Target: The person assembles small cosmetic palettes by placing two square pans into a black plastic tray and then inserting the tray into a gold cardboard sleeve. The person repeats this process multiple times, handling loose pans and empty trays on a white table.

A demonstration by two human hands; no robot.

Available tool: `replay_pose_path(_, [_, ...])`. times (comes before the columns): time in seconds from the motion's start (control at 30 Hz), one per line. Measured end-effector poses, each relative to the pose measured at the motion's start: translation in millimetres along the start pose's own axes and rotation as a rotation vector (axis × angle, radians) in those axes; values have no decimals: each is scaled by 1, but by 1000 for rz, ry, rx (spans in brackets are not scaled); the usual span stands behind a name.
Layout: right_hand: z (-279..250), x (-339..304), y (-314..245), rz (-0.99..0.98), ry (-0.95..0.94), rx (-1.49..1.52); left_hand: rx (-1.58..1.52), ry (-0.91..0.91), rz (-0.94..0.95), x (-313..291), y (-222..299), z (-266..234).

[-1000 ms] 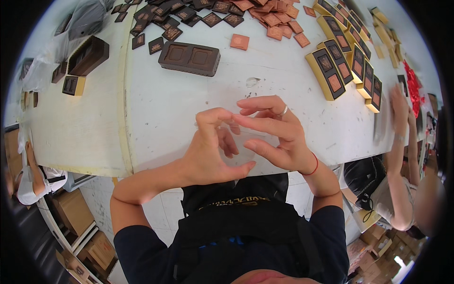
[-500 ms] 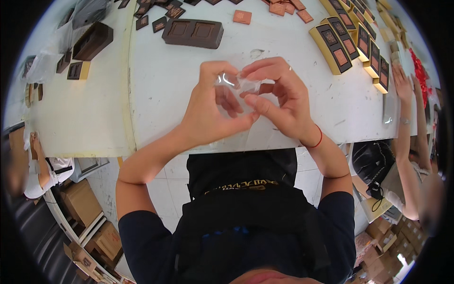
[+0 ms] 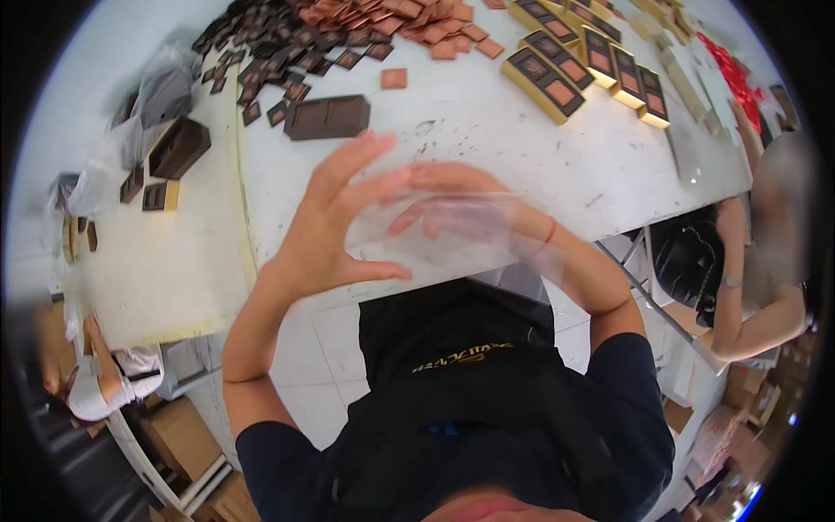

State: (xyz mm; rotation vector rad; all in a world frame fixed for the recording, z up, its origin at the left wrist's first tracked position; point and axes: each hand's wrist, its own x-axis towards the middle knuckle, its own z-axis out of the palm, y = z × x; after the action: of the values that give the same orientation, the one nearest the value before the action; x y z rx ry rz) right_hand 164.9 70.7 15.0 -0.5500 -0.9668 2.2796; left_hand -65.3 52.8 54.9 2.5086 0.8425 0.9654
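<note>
Clear plastic, thin and bag-like, spreads over my right hand and wrist; it is smeared by motion. My right fingers point left behind or inside this film, too blurred to show whether they grip it. My left hand is open to the left, thumb and fingers spread wide, with nothing visible in its curve; its fingertips come close to those of the right. Beyond the left hand lies a dark brown tray with two square hollows. A single copper-coloured square sits to the right of that tray.
Heaps of small dark squares and copper squares cover the far table. Gold-edged boxes holding such squares stand far right. Dark boxes and plastic bags are at left. Other people work on both sides.
My hands have come nearer to me, and the left one has spread its fingers. The plastic, bunched between both hands before, now spreads over the right hand. The view has shifted, showing more heaped squares.
</note>
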Motion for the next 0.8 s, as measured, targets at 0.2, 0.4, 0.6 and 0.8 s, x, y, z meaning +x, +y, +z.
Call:
replay_pose_path(0.2, [-13, -15, -36, -393, 250, -1161, -554, 61, -401, -6, -10, 7])
replay_pose_path(0.4, [-114, -56, -97, -508, 1113, -1920, 219, -133, -199, -8, -29, 26])
replay_pose_path(0.6, [-103, -65, -79, -494, 1012, -1880, 198, -89, -350, -7, -4, 34])
replay_pose_path(0.8, [-69, -98, -49, -418, 835, -1707, -128, 2, -442, -21, -19, 48])
